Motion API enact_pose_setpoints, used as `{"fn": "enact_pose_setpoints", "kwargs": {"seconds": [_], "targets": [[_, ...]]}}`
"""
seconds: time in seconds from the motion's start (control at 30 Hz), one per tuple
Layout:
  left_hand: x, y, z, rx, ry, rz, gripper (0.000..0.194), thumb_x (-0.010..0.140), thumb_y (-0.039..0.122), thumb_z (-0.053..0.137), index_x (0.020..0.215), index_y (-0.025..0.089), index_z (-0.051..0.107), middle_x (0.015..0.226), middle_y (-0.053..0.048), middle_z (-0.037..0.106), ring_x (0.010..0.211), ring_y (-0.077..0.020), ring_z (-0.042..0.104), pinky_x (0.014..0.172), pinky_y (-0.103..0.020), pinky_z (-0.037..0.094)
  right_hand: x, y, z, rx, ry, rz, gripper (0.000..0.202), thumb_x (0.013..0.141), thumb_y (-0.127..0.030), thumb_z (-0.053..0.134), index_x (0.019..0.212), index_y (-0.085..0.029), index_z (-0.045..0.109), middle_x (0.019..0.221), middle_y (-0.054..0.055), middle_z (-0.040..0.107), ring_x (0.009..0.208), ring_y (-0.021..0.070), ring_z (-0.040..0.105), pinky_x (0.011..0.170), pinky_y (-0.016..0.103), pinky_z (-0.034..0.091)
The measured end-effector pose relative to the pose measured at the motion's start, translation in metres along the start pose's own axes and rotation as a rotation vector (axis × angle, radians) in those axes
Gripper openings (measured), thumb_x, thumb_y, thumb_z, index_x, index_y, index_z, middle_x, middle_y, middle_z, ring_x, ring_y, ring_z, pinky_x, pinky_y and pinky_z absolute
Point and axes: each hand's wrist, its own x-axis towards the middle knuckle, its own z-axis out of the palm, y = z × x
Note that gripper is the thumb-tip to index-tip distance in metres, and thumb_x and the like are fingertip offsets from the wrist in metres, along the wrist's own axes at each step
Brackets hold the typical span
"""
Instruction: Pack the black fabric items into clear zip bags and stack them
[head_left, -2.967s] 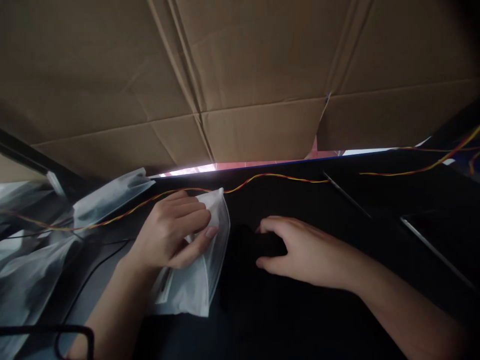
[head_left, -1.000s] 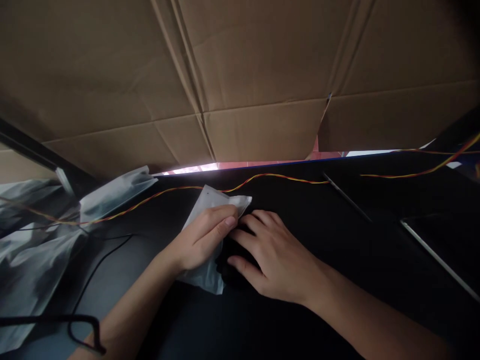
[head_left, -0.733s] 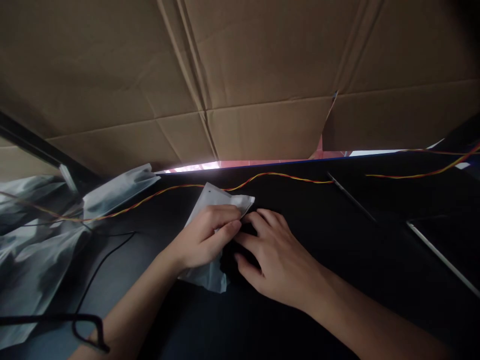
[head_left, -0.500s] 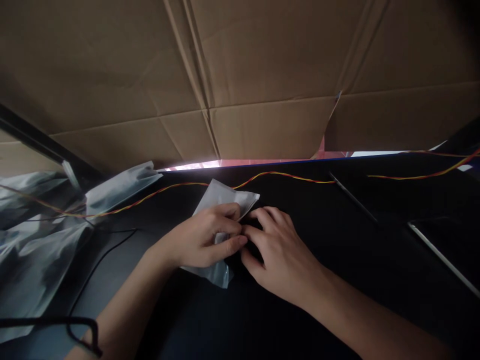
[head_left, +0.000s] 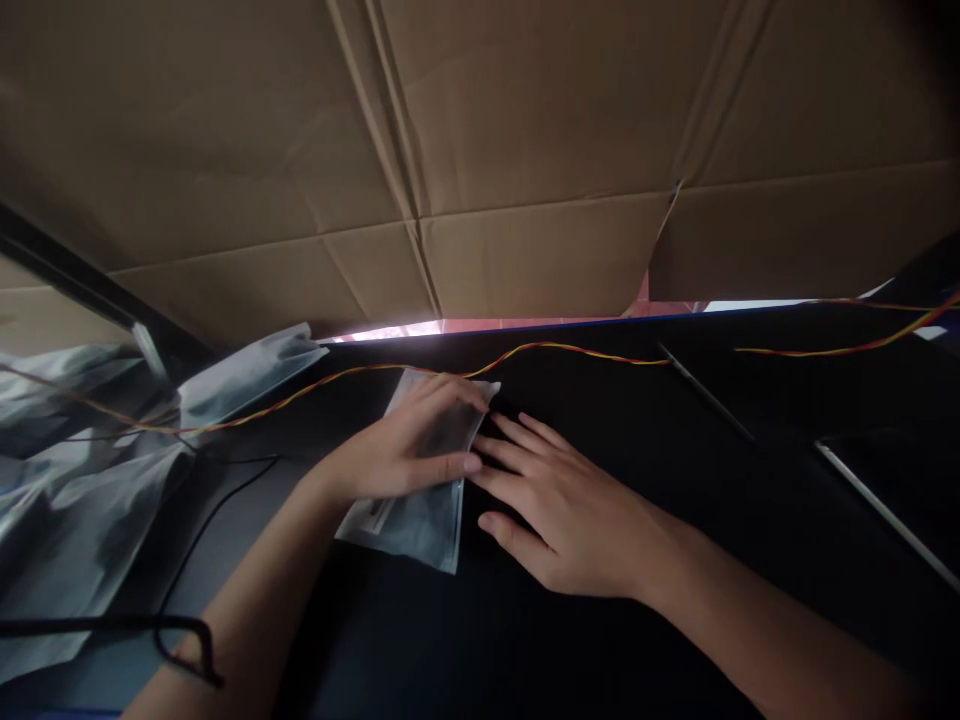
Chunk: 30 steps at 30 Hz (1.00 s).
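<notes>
A frosted plastic bag [head_left: 420, 525] lies on the black tabletop [head_left: 480, 650] in front of me. My left hand [head_left: 409, 440] rests over it, thumb and fingers apart, the thumb stretched across toward the bag's right edge. My right hand [head_left: 559, 500] lies to the right of the bag with its fingers spread, palm down. Its fingertips reach the bag's right edge beside my left thumb. A small label shows through the bag near its lower left. What the bag holds inside cannot be made out.
More frosted bags [head_left: 82, 540] pile up at the left, one of them [head_left: 251, 375] near the back edge. A twisted red and yellow wire [head_left: 555, 345] runs across the back. Dark flat panels [head_left: 885, 490] lie at right. A large cardboard sheet [head_left: 525, 120] stands behind; a black cable [head_left: 195, 535] curls at left.
My fingers, bunched at the bag's right edge before, have spread out. The bag now lies flatter and more of its lower part shows. My right hand has opened and lowered slightly.
</notes>
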Motion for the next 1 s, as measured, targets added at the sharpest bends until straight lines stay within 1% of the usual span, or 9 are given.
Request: {"fn": "enact_pose_setpoints", "kwargs": {"seconds": [0.1, 0.2, 0.4, 0.53, 0.67, 0.77, 0.83, 0.9, 1.0], "targets": [[-0.007, -0.012, -0.005, 0.08, -0.2, -0.121, 0.129, 0.067, 0.074, 0.095, 0.171, 0.033, 0.031, 0.18, -0.015, 0.028, 0.168, -0.0442, 0.018, 0.135, -0.067, 0.018, 0.001, 0.001, 0.002, -0.001, -0.002, 0.016, 0.047, 0.112, -0.039, 0.054, 0.155, -0.021, 0.062, 0.165, 0.01, 0.058, 0.163, 0.0357, 0.037, 0.136, 0.06, 0.024], [-0.009, -0.011, 0.0, 0.181, -0.27, -0.211, 0.159, 0.053, 0.079, 0.098, 0.177, 0.036, 0.009, 0.186, -0.013, 0.006, 0.17, -0.045, -0.009, 0.136, -0.072, 0.002, 0.004, -0.003, 0.006, 0.006, 0.04, 0.045, 0.041, 0.111, -0.038, 0.056, 0.146, -0.021, 0.068, 0.16, 0.009, 0.063, 0.161, 0.0357, 0.04, 0.136, 0.06, 0.025], [-0.002, 0.002, 0.022, 0.196, -0.302, -0.151, 0.166, 0.055, 0.078, 0.098, 0.177, 0.032, -0.004, 0.185, -0.013, -0.007, 0.168, -0.0426, -0.019, 0.135, -0.073, -0.004, 0.003, -0.003, 0.0, 0.089, -0.052, -0.131, 0.025, 0.108, -0.033, 0.061, 0.125, -0.024, 0.078, 0.133, 0.002, 0.08, 0.152, 0.0277, 0.051, 0.139, 0.053, 0.015], [-0.005, 0.009, 0.027, 0.17, -0.284, -0.129, 0.167, 0.054, 0.074, 0.101, 0.176, 0.036, -0.006, 0.185, -0.012, -0.011, 0.167, -0.0448, -0.021, 0.134, -0.076, 0.003, 0.004, -0.002, 0.002, 0.109, -0.024, -0.127, 0.022, 0.106, -0.026, 0.06, 0.116, -0.021, 0.079, 0.129, 0.006, 0.082, 0.143, 0.0261, 0.062, 0.137, 0.052, 0.021], [-0.013, 0.016, 0.017, 0.091, -0.295, -0.099, 0.167, 0.054, 0.065, 0.106, 0.174, 0.044, -0.009, 0.185, -0.007, -0.011, 0.168, -0.0443, -0.017, 0.135, -0.074, 0.01, 0.007, -0.006, 0.012, 0.106, 0.067, 0.028, 0.032, 0.11, -0.028, 0.055, 0.133, -0.018, 0.075, 0.148, 0.011, 0.074, 0.151, 0.0263, 0.056, 0.138, 0.052, 0.021], [-0.018, 0.012, 0.001, 0.118, -0.301, -0.14, 0.146, 0.069, 0.066, 0.098, 0.174, 0.047, -0.002, 0.186, -0.005, -0.003, 0.17, -0.0424, -0.008, 0.136, -0.072, 0.01, 0.007, -0.007, 0.013, 0.094, 0.099, 0.067, 0.04, 0.111, -0.036, 0.057, 0.146, -0.018, 0.067, 0.157, 0.009, 0.067, 0.158, 0.0263, 0.047, 0.138, 0.05, 0.019], [-0.02, 0.005, -0.007, 0.217, -0.283, -0.22, 0.137, 0.071, 0.073, 0.094, 0.174, 0.047, 0.008, 0.186, -0.006, -0.002, 0.169, -0.046, -0.01, 0.133, -0.077, 0.01, 0.006, -0.008, 0.011, 0.096, 0.08, 0.055, 0.04, 0.109, -0.039, 0.061, 0.143, -0.02, 0.068, 0.153, 0.007, 0.07, 0.158, 0.0265, 0.046, 0.138, 0.05, 0.019], [-0.019, -0.002, -0.008, 0.311, -0.272, -0.28, 0.144, 0.062, 0.078, 0.095, 0.175, 0.044, 0.013, 0.186, -0.01, -0.004, 0.167, -0.0511, -0.014, 0.13, -0.082, 0.007, 0.005, -0.008, 0.006, 0.093, 0.054, 0.044, 0.034, 0.105, -0.035, 0.066, 0.135, -0.021, 0.072, 0.144, 0.006, 0.075, 0.156, 0.0268, 0.048, 0.137, 0.05, 0.02], [-0.016, -0.002, 0.0, 0.357, -0.302, -0.26, 0.162, 0.052, 0.081, 0.097, 0.176, 0.039, 0.001, 0.185, -0.015, -0.004, 0.167, -0.0507, -0.015, 0.13, -0.081, -0.001, 0.005, -0.007, 0.0, 0.094, 0.012, -0.024, 0.026, 0.1, -0.032, 0.069, 0.123, -0.021, 0.076, 0.133, 0.008, 0.08, 0.145, 0.0266, 0.058, 0.135, 0.048, 0.025]]}}
